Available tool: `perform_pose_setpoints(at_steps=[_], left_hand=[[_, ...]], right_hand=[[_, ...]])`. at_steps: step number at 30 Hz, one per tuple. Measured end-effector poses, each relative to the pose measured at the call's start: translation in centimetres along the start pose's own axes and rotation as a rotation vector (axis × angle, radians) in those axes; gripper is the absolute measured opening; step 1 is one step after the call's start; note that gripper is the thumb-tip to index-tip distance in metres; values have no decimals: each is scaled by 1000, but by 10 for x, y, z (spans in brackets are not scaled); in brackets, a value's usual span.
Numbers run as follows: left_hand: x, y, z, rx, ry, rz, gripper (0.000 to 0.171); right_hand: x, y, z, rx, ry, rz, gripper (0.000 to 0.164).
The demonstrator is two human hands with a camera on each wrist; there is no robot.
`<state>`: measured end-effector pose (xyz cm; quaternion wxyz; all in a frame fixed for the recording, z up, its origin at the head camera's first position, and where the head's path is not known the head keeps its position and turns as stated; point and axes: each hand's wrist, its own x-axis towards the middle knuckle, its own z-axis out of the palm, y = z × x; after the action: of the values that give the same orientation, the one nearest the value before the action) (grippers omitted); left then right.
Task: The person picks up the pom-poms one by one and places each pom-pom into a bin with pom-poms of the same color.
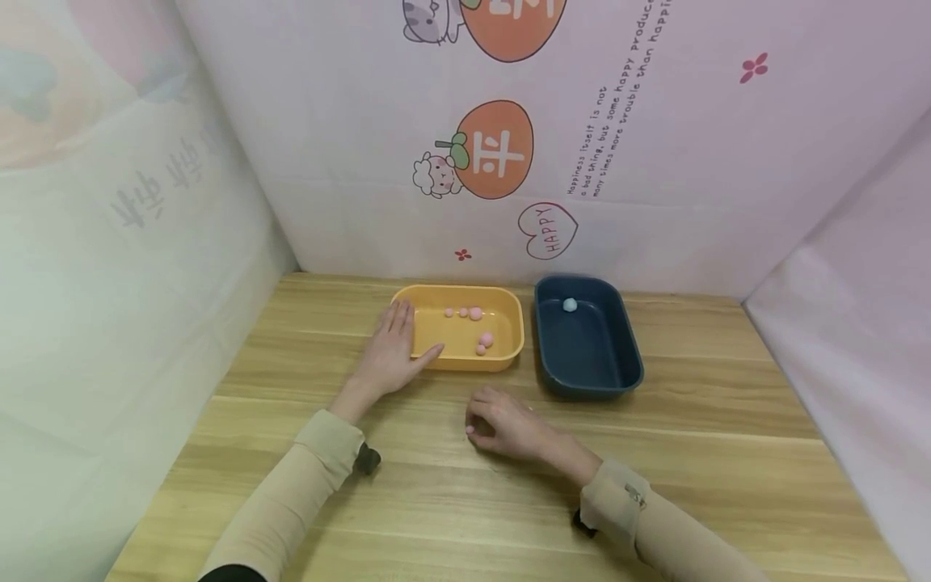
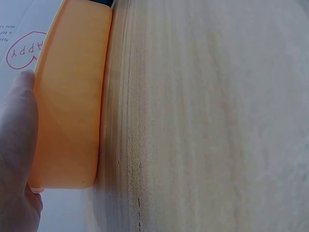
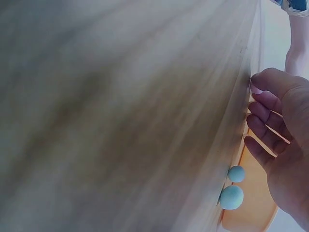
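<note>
My left hand (image 1: 389, 356) rests on the left end of a yellow tray (image 1: 451, 364), fingers straight along its rim and thumb over the near edge. Inside the tray lie several pink balls (image 1: 486, 339). In front of the tray, low over the wooden table, my right hand (image 1: 512, 424) pinches a small pink ball (image 1: 469, 430) between thumb and index finger; the right wrist view shows that ball (image 3: 256, 90) partly covered. Two light blue balls, one smaller (image 3: 236, 173) and one larger (image 3: 231, 197), sit on the table beside the right hand, which mostly hides them in the head view.
A dark blue tray (image 1: 591, 392) stands to the right of the yellow one, with one light blue ball (image 1: 570, 305) near its far end. The wooden table (image 1: 436, 517) ends at a printed white cloth backdrop (image 1: 349, 202), with cloth at both sides.
</note>
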<state>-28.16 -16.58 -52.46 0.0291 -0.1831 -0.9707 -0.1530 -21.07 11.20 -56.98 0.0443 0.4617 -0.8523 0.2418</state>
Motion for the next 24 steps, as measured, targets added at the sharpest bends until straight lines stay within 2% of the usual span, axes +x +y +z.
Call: perform_pose_setpoints(at_steps=[3,5,6,12,14,19,20,24], left_hand=[[0,0,0,1,1,4,108],[0,0,1,0,3,4,108],[0,0,1,-1,4,4,108],[-1,1,1,-3,5,1,109],[-1,0,1,4,3,1,109],[0,0,3,17,3,4,109],[0,0,3,18,4,3,109],[1,-1,3,20,7,-1,109]], right_hand=[[-1,4,5,0,-5,28,9],[-1,5,5,-17,-11,14,7],[-2,10,10,12,-6,29,8],[-3,5,5,47,13,28,8],[-3,0,0,57,26,34,9],[1,-14,-16,12,38,15,7],[2,-11,-15,5,49,-3,7],[7,-20,-25,-41,73,11,10]])
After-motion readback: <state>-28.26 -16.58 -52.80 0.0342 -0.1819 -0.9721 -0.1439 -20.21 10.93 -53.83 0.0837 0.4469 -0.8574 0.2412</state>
